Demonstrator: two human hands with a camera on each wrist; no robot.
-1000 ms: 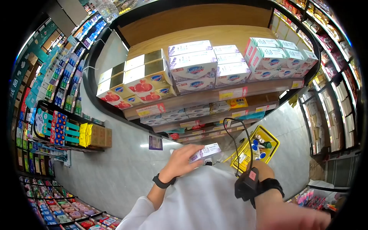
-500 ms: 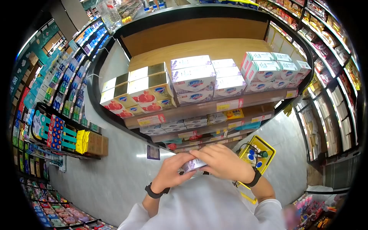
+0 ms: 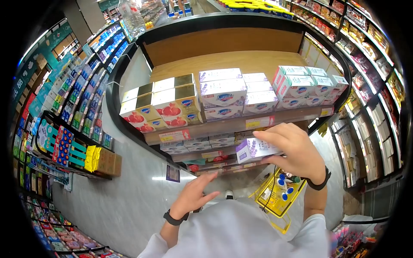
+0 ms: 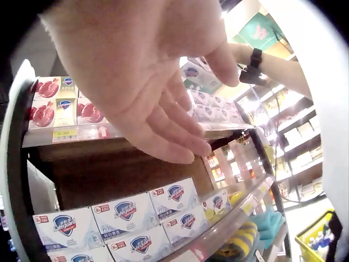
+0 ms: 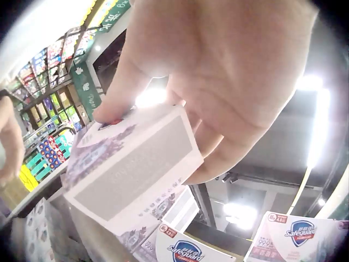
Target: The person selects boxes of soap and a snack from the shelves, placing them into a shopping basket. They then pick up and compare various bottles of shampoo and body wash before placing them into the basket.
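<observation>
My right hand (image 3: 297, 150) grips a white and lavender soap box (image 3: 253, 150) between thumb and fingers, in front of the shelf edge. In the right wrist view the box (image 5: 139, 166) shows its end panel, thumb on one side and fingers on the other. My left hand (image 3: 192, 197) hangs in front of my body with fingers spread and nothing in it. Matching lavender soap boxes (image 3: 223, 92) are stacked on the top shelf, just beyond the held box. Gold boxes with pomegranates (image 3: 172, 107) stand to their left, and white-green boxes (image 3: 297, 86) to their right.
A yellow shopping basket (image 3: 259, 197) with several bottles is at my lower right. Lower shelves hold more white Safeguard boxes (image 4: 125, 213). A small rack with yellow packs (image 3: 91, 158) stands on the left, and tall stocked shelves (image 3: 365, 94) line the right side.
Both hands were together on the soap box half a second ago. The left hand has let go, and the right hand has carried the box up and right toward the shelf.
</observation>
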